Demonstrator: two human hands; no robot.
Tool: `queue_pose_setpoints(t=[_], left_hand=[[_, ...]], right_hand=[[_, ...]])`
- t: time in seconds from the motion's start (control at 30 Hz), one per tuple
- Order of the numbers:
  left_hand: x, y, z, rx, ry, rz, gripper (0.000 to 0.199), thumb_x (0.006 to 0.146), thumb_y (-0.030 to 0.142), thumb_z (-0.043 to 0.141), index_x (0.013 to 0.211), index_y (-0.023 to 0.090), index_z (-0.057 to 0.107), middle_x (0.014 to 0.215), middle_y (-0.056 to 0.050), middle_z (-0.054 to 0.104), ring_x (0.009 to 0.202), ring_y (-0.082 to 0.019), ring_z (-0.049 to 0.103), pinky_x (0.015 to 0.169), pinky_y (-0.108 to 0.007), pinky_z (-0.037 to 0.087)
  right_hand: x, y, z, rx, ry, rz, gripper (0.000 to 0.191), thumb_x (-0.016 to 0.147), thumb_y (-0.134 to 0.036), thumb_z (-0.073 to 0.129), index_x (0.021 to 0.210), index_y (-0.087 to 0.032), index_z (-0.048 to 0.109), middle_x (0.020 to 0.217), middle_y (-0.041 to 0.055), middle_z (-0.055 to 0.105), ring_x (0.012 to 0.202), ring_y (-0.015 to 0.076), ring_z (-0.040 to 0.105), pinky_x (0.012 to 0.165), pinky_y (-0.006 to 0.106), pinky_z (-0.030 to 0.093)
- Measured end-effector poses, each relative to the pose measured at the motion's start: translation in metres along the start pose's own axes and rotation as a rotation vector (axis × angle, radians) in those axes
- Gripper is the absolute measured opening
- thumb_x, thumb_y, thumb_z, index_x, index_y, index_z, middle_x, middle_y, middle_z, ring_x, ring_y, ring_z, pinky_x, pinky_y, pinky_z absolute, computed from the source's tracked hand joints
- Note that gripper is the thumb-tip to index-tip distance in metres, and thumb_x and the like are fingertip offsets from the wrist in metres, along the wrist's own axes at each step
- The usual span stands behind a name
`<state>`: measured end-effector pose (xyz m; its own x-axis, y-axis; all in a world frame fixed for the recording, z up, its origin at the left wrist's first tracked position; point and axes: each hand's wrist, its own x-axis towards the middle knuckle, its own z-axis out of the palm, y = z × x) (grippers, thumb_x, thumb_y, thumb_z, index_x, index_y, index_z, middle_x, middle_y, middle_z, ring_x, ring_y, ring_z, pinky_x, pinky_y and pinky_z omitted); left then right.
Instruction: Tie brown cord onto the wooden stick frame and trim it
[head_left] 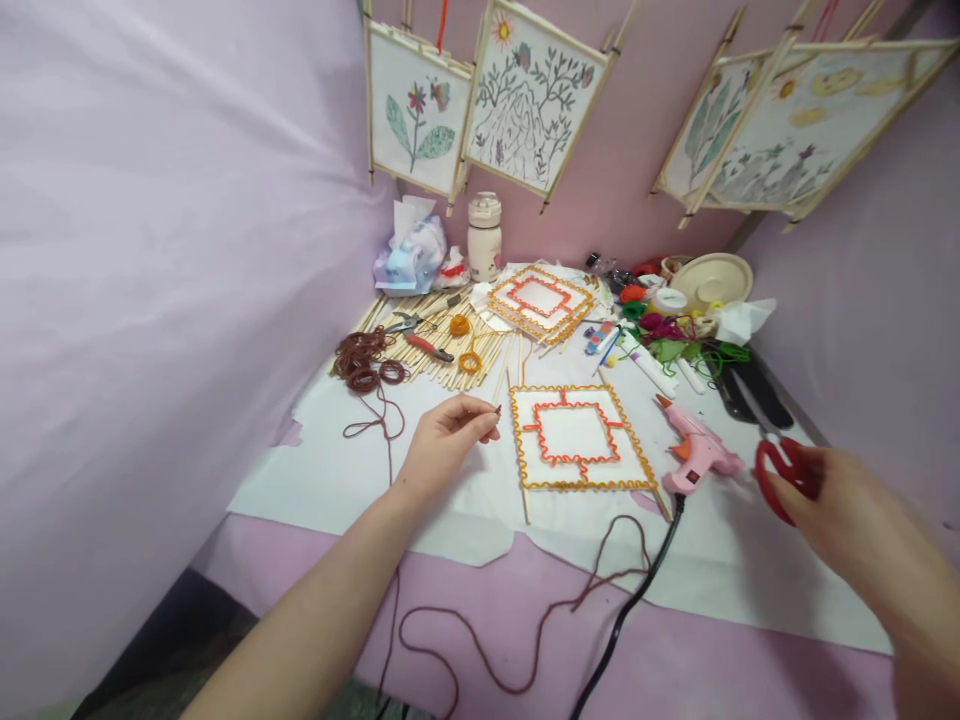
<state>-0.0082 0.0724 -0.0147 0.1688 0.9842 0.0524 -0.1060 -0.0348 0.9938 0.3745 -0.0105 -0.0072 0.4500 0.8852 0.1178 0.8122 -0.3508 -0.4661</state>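
Nearest the person, a length of brown yarn and the black cord of a glue gun ran across a pink cloth at the front of the counter. The left hand was held up over a white paper sheet, its fingers pressed together in a pinch on a small dark bit, too small to make out. The right hand was out to the side, its fingers curled through the loop of red-handled scissors, with the blades pointing away. Between the hands, just right of the left fingertips, lay a square stick frame trimmed with orange and yellow yarn. A pink glue gun lay just beside it. Farther back were a coil of brown yarn, a mat of thin sticks with pliers on it, and a second yarn-trimmed frame. Behind those stood a bottle, with heaped colored yarn and a beige plate to the right. Painted panels hung above on the pink wall.
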Motion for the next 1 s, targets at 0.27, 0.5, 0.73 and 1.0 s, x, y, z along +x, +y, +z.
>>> queue_pose_setpoints(t=[0.27, 0.5, 0.73, 1.0], left_hand=[[-0.005, -0.006, 0.017, -0.110, -0.037, -0.123, 0.019, 0.074, 0.029, 0.073, 0.081, 0.014, 0.064, 0.067, -0.001, 0.066, 0.063, -0.010, 0.059, 0.063, -0.022, 0.046], [-0.018, -0.007, 0.039, -0.031, -0.147, -0.182, 0.019, 0.075, 0.028, 0.072, 0.082, 0.013, 0.062, 0.065, -0.002, 0.067, 0.061, -0.011, 0.060, 0.061, -0.022, 0.047], [-0.033, -0.010, 0.054, -0.015, -0.258, -0.204, 0.015, 0.075, 0.025, 0.070, 0.082, 0.014, 0.062, 0.068, 0.000, 0.066, 0.058, -0.009, 0.058, 0.056, -0.020, 0.045], [-0.032, -0.016, 0.052, -0.018, -0.299, -0.197, 0.011, 0.075, 0.023, 0.070, 0.081, 0.015, 0.064, 0.071, 0.000, 0.065, 0.064, -0.010, 0.060, 0.061, -0.021, 0.046]], right_hand=[[-0.002, 0.076, 0.017, -0.282, 0.058, -0.044, 0.035, 0.072, -0.048, 0.054, 0.051, -0.030, 0.033, 0.046, 0.0022, 0.037, 0.038, 0.0214, 0.037, 0.047, 0.037, 0.028], [-0.040, -0.042, 0.003, 0.010, 0.198, -0.255, 0.025, 0.085, -0.045, 0.053, 0.095, -0.024, 0.061, 0.094, 0.0110, 0.063, 0.080, 0.0287, 0.059, 0.071, 0.044, 0.043], [-0.079, -0.145, 0.046, 0.486, -0.155, -0.506, 0.012, 0.082, -0.031, 0.065, 0.088, -0.022, 0.061, 0.087, 0.0033, 0.064, 0.084, 0.0193, 0.058, 0.075, 0.033, 0.045], [-0.074, -0.142, 0.065, 0.581, -0.237, -0.486, 0.007, 0.084, -0.019, 0.058, 0.078, -0.020, 0.060, 0.080, 0.0015, 0.061, 0.079, 0.0163, 0.056, 0.073, 0.030, 0.042]])
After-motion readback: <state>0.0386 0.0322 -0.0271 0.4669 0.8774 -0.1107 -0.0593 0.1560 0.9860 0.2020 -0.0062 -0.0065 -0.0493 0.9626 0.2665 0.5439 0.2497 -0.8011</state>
